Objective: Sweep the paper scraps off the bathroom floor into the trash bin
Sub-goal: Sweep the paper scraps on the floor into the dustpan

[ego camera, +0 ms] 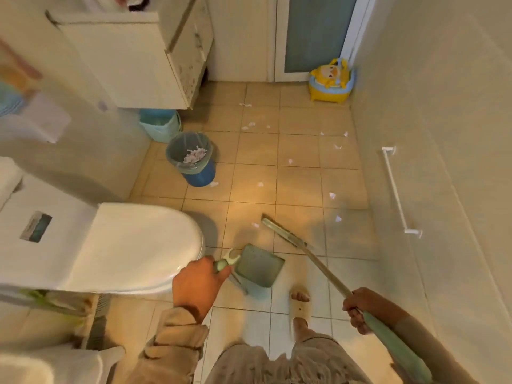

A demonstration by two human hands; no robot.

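the tiled floor (257, 151) is far from clean: the blue trash bin (194, 162) beside the toilet (133, 245) already holds a wad of paper, yet many paper scraps (332, 195) lie scattered from the far door to just ahead of the broom head (282, 234), so most sweeping looks left to do. the dustpan (259, 268) hangs from the left hand (198, 284), fingers wrapped round its handle, and the right hand (360, 306) is closed around the broom stick, the nearest scrap (255, 225) well apart from both hands.
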